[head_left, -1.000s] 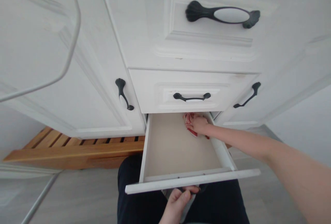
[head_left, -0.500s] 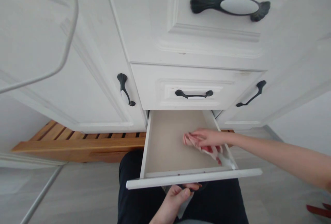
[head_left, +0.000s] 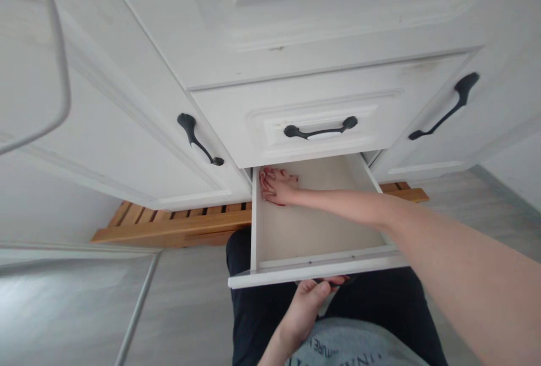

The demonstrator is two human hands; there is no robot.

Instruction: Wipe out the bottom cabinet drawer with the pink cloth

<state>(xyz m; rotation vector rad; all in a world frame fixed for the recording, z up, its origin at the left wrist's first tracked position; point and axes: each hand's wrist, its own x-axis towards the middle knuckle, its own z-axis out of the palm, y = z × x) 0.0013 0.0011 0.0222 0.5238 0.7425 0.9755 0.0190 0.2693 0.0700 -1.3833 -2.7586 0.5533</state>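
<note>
— Where is the right hand (head_left: 278,185)?

— Reaching across the open drawer (head_left: 313,267), at its far left corner, just under the closed drawer above. The palm faces down and the fingers lie close together, pressed flat on a red and white cloth (head_left: 265,181).

— How much of the cloth shows?

— Only a thin rim of it around the fingertips and along the left wall of the drawer. The hand covers the rest, so I cannot tell how it is folded.

— And the left hand (head_left: 310,301)?

— Below the drawer's front panel, at its near edge, around the middle. The thumb comes up against the underside of the panel and the fingers curl up behind it. What they close on is hidden by the panel; a dark bit shows there, too small to make out.

— What lies in the drawer besides the cloth?

— Its pale floor is all that shows, with the forearm crossing it from the near right corner to the far left.

— What is around it?

— White cabinet fronts. The closed drawer above bears a black handle (head_left: 320,129), and each door beside it has one, left (head_left: 198,139) and right (head_left: 444,106). A wooden slatted rack (head_left: 177,225) lies on the grey floor to the left of the drawer, under the cabinet. The person's dark trousers show beneath the drawer.
</note>
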